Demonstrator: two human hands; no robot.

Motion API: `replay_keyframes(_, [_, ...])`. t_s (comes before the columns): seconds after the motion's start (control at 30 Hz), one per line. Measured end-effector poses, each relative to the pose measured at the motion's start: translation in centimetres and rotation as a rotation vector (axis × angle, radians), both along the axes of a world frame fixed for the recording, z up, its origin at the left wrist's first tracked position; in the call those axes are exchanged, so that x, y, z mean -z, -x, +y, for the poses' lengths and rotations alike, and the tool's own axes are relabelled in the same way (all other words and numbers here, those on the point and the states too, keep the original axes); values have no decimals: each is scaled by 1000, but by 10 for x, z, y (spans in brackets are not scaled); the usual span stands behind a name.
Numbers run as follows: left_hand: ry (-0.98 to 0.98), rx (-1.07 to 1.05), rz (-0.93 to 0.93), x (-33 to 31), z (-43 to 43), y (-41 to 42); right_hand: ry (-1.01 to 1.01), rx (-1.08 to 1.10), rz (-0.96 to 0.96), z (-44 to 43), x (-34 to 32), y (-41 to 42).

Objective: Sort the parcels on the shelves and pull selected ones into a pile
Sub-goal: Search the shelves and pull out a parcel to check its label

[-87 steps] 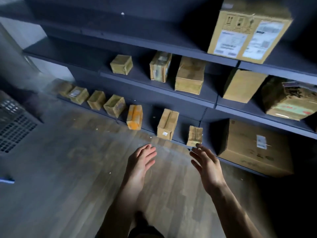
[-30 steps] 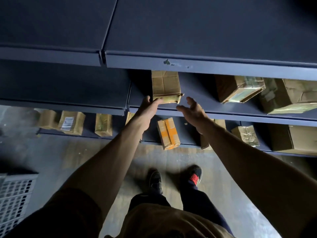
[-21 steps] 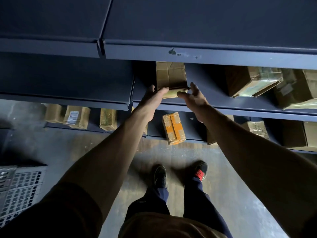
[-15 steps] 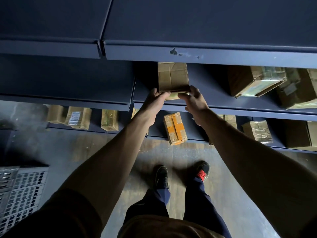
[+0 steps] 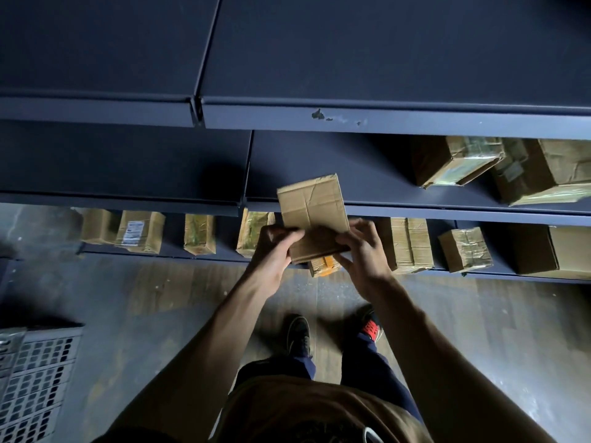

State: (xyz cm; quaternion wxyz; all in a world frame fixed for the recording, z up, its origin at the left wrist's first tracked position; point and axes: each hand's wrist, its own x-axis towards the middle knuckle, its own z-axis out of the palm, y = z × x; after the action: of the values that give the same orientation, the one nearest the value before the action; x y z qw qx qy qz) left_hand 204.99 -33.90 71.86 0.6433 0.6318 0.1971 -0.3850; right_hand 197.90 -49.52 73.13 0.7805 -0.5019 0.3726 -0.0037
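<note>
A small creased cardboard parcel (image 5: pixel 311 207) is lifted clear of the middle shelf (image 5: pixel 399 199), out in front of its edge. My left hand (image 5: pixel 275 254) grips its near left corner and my right hand (image 5: pixel 363 251) grips its near right corner. Two taped parcels (image 5: pixel 457 161) stay on the middle shelf at the right. Several small parcels (image 5: pixel 140 231) line the bottom shelf. An orange-taped parcel (image 5: pixel 324 268) peeks out below the held one.
The dark top shelf (image 5: pixel 319 118) juts out above the hands. A white perforated crate (image 5: pixel 35 378) stands on the wooden floor at the lower left. My shoes (image 5: pixel 299 335) stand close to the bottom shelf.
Both hands closed on the small parcel at the middle shelf's front edge and pulled it off the shelf toward me. Earlier still, I stepped up to the shelves.
</note>
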Motion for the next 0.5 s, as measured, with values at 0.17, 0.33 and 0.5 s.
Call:
replay_keyframes(0.17, [40,86,-67,-10,34,20,-30,-17,-63,11,9,40])
replay_keyframes(0.33, [-10,430,-262,-14,57,18,95,-242,-103,6,6,54])
replay_keyframes(0.5, [-260,507,-315,-24,54,13,156,-339,-99,0,-5,49])
